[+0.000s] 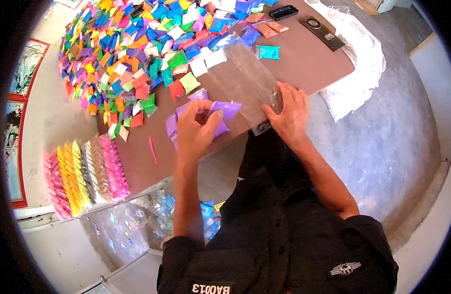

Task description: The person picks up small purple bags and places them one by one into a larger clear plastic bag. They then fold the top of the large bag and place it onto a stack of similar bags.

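My left hand [197, 126] pinches a small purple packet [227, 109] between thumb and fingers. Under and around that hand lie more purple packets [171, 125], partly hidden by it. A large clear plastic bag [247, 73] lies flat on the brown table, and my right hand [288, 113] grips its near right edge between thumb and fingers. White packets [215, 58] lie at the bag's far left edge. Just left of the bag are a light green packet [189, 83] and a red packet [176, 89].
A big heap of multicoloured packets [122, 49] covers the table's far left. Filled strips [86, 171] of sorted colours lie at the left end, near a pink stick [152, 150]. A phone-like device [321, 32], black tray [283, 12] and white sack [355, 63] are on the right.
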`<state>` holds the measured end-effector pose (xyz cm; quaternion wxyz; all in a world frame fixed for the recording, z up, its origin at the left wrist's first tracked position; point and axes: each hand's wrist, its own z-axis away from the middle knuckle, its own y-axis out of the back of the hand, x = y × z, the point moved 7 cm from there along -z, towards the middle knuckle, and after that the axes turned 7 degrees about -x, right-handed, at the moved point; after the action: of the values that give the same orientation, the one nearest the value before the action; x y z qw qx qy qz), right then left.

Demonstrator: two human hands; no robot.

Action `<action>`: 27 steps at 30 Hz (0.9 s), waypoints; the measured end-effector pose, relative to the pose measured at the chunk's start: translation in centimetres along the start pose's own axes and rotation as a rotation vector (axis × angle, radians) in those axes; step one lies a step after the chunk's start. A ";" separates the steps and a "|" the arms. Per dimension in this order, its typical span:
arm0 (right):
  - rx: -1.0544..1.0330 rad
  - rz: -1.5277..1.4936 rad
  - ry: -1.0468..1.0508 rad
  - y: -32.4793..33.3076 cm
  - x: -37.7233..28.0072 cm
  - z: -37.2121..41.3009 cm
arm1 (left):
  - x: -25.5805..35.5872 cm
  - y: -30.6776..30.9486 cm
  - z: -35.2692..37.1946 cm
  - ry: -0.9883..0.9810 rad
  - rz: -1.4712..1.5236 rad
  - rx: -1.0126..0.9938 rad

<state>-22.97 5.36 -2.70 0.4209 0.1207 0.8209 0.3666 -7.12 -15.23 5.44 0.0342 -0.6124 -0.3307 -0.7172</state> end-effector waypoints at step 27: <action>-0.058 -0.268 0.012 1.7 -0.2 0.0 | -0.3 -10.8 -3.0 -0.209 0.009 -0.051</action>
<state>-23.03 6.47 -1.35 0.4644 -0.0043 0.8212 0.3316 -14.53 -8.49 0.37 -0.0129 -0.6862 -0.3111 -0.6574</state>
